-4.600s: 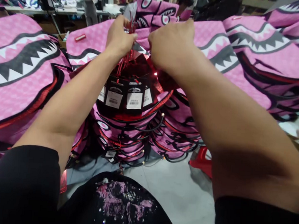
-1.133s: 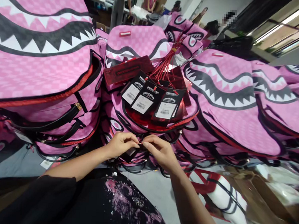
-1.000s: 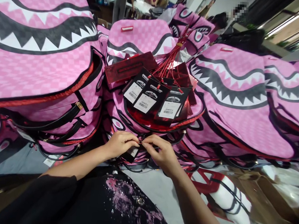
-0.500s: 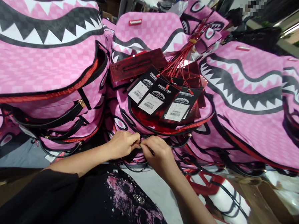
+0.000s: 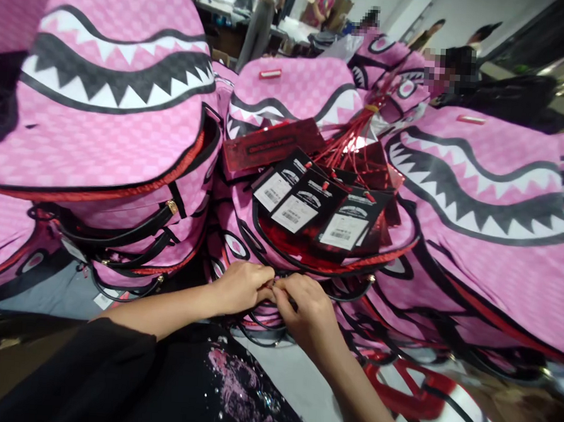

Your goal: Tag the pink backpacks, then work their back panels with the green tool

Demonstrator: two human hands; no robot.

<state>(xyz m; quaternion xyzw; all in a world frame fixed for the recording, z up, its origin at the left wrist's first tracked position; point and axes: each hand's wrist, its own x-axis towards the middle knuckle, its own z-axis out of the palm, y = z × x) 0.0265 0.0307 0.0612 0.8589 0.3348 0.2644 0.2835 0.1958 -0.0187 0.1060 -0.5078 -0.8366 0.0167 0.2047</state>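
both hands have come down from the bundle of red cords to the near side of the middle stack

compared with the first frame, the left hand [image 5: 242, 289] and right hand [image 5: 311, 308] are now lower and close to the body, fingertips meeting. each is closed in a pinch on a small piece [image 5: 274, 283], mostly hidden, so its direction and make cannot be told. it sits just under the rim of the middle bag [image 5: 293, 76], among black handles.

the middle bag lies face up, its long axis running away from the person, the end with the small red label [image 5: 270, 74] farthest off. it is pink-checked, printed with dark bands and white teeth, its near rim curved and edged in red.

black hang tags [image 5: 297, 205] fan over its near part, long axes slanting, barcode ends toward the person. the red cords [image 5: 349, 139] spread from a yellowish band [image 5: 372, 107] down to them. a glossy red card [image 5: 273, 144] lies lengthwise across the bag, its right end tipped farther up.

similar bags stand beside it: a left bag [image 5: 115, 57] and a right bag [image 5: 491, 184].
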